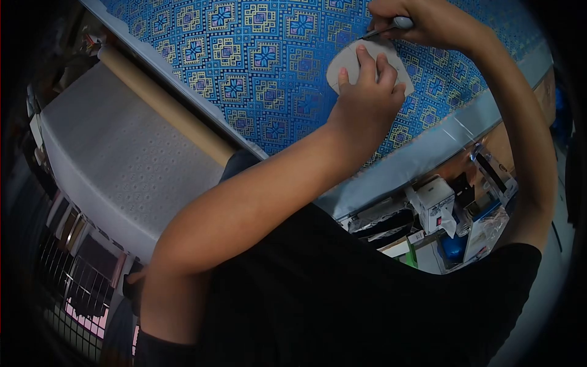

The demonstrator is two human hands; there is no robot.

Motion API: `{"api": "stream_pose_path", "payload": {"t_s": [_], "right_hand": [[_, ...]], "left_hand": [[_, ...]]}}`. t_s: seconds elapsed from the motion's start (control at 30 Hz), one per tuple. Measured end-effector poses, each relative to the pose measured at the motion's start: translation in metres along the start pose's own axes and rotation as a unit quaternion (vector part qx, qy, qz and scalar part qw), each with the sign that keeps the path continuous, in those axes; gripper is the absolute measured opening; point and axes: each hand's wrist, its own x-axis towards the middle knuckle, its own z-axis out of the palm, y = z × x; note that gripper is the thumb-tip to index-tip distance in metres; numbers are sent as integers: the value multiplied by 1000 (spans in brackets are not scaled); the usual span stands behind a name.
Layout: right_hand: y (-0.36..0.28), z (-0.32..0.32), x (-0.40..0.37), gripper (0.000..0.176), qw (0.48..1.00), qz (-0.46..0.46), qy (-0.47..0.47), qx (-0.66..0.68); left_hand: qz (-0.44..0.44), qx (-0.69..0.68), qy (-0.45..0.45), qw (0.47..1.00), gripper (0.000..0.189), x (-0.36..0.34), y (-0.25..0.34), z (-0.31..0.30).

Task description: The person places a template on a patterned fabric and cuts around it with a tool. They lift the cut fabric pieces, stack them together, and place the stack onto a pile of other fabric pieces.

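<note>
Patterned blue fabric (pixel 264 56) with gold and light-blue squares is spread under both my hands. On it lies a flat beige piece (pixel 348 59) with a rounded left end and a straighter right side. My left hand (pixel 372 76) presses down on this piece, fingers spread. Above it, my right hand (pixel 422 21) is closed round a slim tool (pixel 402 22) with a grey rounded end. The tool's dark, narrow tip points left, at the upper edge of the beige piece. Its exact kind is not clear, and my fingers partly cover it.
To the left, a brown cardboard roll (pixel 162 104) lies along the table edge beside whitish embossed material (pixel 122 147). At lower right, below the fabric's near edge, sit a white box (pixel 435 202), a blue object (pixel 454 246) and plastic-wrapped items. A wire rack (pixel 79 293) stands at lower left.
</note>
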Motion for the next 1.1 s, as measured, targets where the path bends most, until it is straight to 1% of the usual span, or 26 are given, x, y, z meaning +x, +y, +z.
{"api": "stream_pose_path", "payload": {"t_s": [0.03,0.1,0.13,0.2,0.23,0.27,0.33,0.53,0.67,0.7,0.77,0.8,0.87,0.9,0.93,0.97,1.0,1.07,1.1], "right_hand": [[5,16,2,17,1000,2,0,2],[9,3,5,18,1000,5,1,5],[12,18,5,18,1000,7,1,6],[10,10,7,18,1000,10,1,8],[10,23,13,18,1000,11,2,9],[18,21,10,18,1000,13,2,9],[-13,33,28,18,1000,17,3,9],[-67,38,39,18,999,37,12,-3],[-136,39,45,18,998,54,29,-25],[-155,38,41,18,997,56,34,-31],[-159,27,19,18,996,65,44,-39],[-158,19,4,18,995,71,49,-44],[-158,13,-22,18,993,88,62,-48],[-165,13,-26,18,991,98,70,-51],[-157,14,-40,18,990,106,80,-54],[-138,19,-61,18,993,82,67,-49],[-129,27,-78,18,996,58,54,-43],[-149,50,-100,16,993,98,64,-1],[-160,63,-108,15,990,121,68,22]], "left_hand": [[-2,0,0,1000,41,0,0,0],[-5,2,-2,1000,41,0,0,1],[-5,1,5,1000,40,0,0,1],[-6,2,11,1000,40,0,1,0],[-9,1,18,1000,39,1,1,0],[-12,-1,26,1000,39,0,2,0],[-9,2,34,999,38,-1,1,0],[-2,-6,40,999,38,-4,1,-3],[12,8,36,999,42,-8,-1,-3],[17,10,41,999,42,-8,-4,-4],[52,77,26,995,44,-11,-12,-4],[58,77,29,995,44,-12,-18,-2],[106,82,71,988,42,-12,-31,0],[118,81,72,987,42,-9,-36,-4],[118,42,32,992,43,-5,-40,-7],[117,4,-12,993,44,-2,-45,-9],[130,2,-13,991,44,3,-50,-11],[164,5,11,986,32,14,-59,-12],[178,1,10,984,32,19,-61,-10]]}}
